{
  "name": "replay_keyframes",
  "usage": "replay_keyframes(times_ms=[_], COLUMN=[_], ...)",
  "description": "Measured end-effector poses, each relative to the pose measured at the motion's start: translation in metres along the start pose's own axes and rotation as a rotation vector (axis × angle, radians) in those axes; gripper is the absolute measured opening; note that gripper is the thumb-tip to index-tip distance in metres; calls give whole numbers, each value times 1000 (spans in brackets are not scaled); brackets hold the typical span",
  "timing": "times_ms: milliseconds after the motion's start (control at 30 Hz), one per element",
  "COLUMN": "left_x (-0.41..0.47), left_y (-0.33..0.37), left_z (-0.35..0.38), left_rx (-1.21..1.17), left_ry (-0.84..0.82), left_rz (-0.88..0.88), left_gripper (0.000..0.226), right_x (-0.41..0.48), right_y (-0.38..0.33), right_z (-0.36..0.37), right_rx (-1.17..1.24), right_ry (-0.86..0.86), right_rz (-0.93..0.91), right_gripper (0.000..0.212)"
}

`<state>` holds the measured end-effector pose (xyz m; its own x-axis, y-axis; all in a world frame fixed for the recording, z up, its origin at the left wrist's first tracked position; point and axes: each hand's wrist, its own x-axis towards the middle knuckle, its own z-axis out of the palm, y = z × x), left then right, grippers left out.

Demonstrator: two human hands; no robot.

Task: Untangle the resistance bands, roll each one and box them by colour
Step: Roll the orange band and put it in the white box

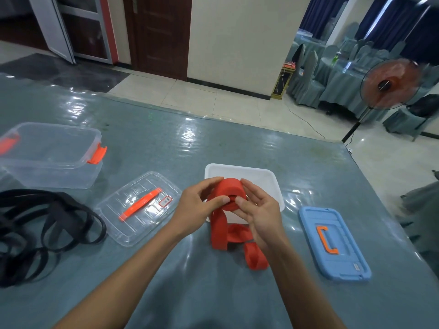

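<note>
A red resistance band is partly wound into a thick roll that I hold above the table, in front of a white box. My left hand grips the roll from the left, thumb on its front. My right hand grips it from the right, fingertips at the roll's centre. The band's loose tail hangs down and lies folded on the table. A tangled heap of black bands lies at the far left.
A clear box with orange clips stands at the back left, its clear lid with an orange handle beside it. A blue lid lies to the right. The table's edge runs diagonally at the right; a standing fan is beyond it.
</note>
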<state>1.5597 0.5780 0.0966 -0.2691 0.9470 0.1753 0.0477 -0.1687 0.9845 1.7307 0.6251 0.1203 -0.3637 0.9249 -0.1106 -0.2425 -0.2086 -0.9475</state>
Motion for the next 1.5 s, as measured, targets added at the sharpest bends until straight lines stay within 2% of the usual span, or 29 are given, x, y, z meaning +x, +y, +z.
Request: replay_keyframes(times_ms=[233, 367, 533, 600, 667, 733, 867, 1000, 1133, 1267, 1333, 1500], left_x=[-1, 3, 18, 26, 34, 40, 49, 62, 72, 82, 87, 98], left_y=[-2, 1, 18, 25, 34, 43, 64, 78, 89, 104, 112, 127], left_z=[-8, -9, -6, -3, 1, 6, 10, 5, 0, 3, 8, 19], left_rx=[59, 54, -3, -23, -30, -31, -37, -13, -5, -44, -53, -48], left_ry=[-88, -79, -59, -48, -38, -26, 6, 21, 29, 11, 6, -2], left_rz=[-56, -22, 36, 59, 75, 98, 171, 225, 270, 306, 332, 390], left_gripper=[44, 39, 38, 37, 37, 38, 37, 34, 32, 32, 40, 48], right_x=[-2, -2, 4, 2, 0, 0, 2, -2, 3, 9, 9, 3], right_y=[5, 5, 8, 19, 33, 44, 53, 46, 11, -35, -56, -95], right_z=[2, 3, -5, -9, -12, -12, -20, -35, -46, -54, -59, -67], right_rx=[26, -12, -227, -391, -572, -713, -869, -820, -766, -815, -865, -987], right_ry=[8, -15, -83, -124, -135, -89, 22, 28, 311, 517, 515, 378], right_rz=[3, -40, -169, -120, -52, -64, -146, -103, -320, -499, -564, -631], right_gripper=[47, 49, 63, 56, 41, 24, 5, 11, 22, 20, 21, 19])
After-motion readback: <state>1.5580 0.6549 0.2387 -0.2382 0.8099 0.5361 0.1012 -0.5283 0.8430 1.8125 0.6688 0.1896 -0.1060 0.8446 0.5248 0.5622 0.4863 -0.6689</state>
